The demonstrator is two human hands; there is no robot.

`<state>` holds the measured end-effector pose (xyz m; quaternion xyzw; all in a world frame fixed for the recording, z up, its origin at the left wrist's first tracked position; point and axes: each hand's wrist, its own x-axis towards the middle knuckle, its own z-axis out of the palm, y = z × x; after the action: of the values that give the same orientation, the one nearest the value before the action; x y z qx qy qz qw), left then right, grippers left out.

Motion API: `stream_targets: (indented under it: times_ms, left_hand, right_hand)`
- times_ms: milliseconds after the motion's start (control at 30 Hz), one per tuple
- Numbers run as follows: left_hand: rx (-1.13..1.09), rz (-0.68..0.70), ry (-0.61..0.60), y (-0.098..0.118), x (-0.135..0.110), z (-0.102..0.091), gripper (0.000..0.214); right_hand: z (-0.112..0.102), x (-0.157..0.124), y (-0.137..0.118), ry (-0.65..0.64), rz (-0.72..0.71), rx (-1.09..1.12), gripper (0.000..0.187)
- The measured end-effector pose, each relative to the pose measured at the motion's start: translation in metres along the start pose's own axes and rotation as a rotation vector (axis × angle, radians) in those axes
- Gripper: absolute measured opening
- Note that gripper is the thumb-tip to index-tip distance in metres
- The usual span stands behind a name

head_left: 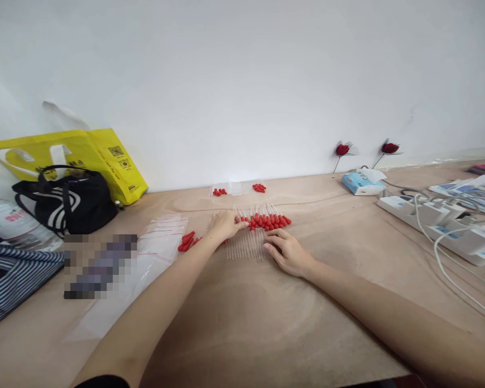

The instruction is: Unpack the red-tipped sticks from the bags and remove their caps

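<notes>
Head view: the red-topped droppers (267,221) lie in two facing rows on the desk (246,323). They look light, with slim, stiff, perhaps fragile clear tubes (242,249) and softer, grippier red tops (275,220), the likelier place to take hold. The left hand (227,225) bends its fingers over the rows' left end; whether they grip, I cannot tell. The right hand (290,255), thumb and fingers slightly parted, nothing visibly held, lies beside the near tubes' right end.

I'm seeing left hand (225,225) touching droppers (270,221) | right hand (290,254) is resting beside them | yellow bag (119,167) is standing far left
</notes>
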<state>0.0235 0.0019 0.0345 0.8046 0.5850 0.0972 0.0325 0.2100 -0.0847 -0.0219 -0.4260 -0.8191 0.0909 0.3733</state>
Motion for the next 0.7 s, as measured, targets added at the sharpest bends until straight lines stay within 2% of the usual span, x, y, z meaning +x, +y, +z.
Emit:
stream_targets:
  times_ms: [200, 333, 433, 500, 567, 633, 700]
  left_hand:
    - [-0.024, -0.069, -0.045, 0.001, 0.004, 0.0, 0.034]
    - [-0.061, -0.132, -0.058, 0.001, 0.006, -0.002, 0.028]
    - [-0.075, -0.172, -0.018, -0.002, -0.004, -0.009, 0.025]
    - [-0.068, -0.169, 0.036, -0.004, -0.02, -0.016, 0.023]
    - [-0.025, -0.095, 0.149, -0.006, -0.041, -0.02, 0.016]
    - [0.085, 0.13, 0.334, -0.007, -0.064, -0.021, 0.01]
    - [0.153, 0.319, 0.434, -0.008, -0.084, -0.017, 0.008]
  right_hand:
    - [0.0, 0.001, -0.001, 0.029, -0.013, -0.002, 0.021]
    - [-0.001, 0.0, 0.0, 0.053, -0.02, -0.001, 0.02]
    - [-0.002, 0.0, 0.002, 0.085, -0.03, 0.007, 0.019]
    - [-0.003, -0.001, 0.002, 0.13, -0.041, -0.001, 0.02]
    - [-0.005, -0.001, 0.002, 0.195, -0.054, -0.033, 0.025]
    - [-0.006, -0.001, 0.001, 0.261, -0.073, -0.09, 0.032]
    - [-0.008, -0.002, -0.002, 0.31, -0.102, -0.153, 0.037]
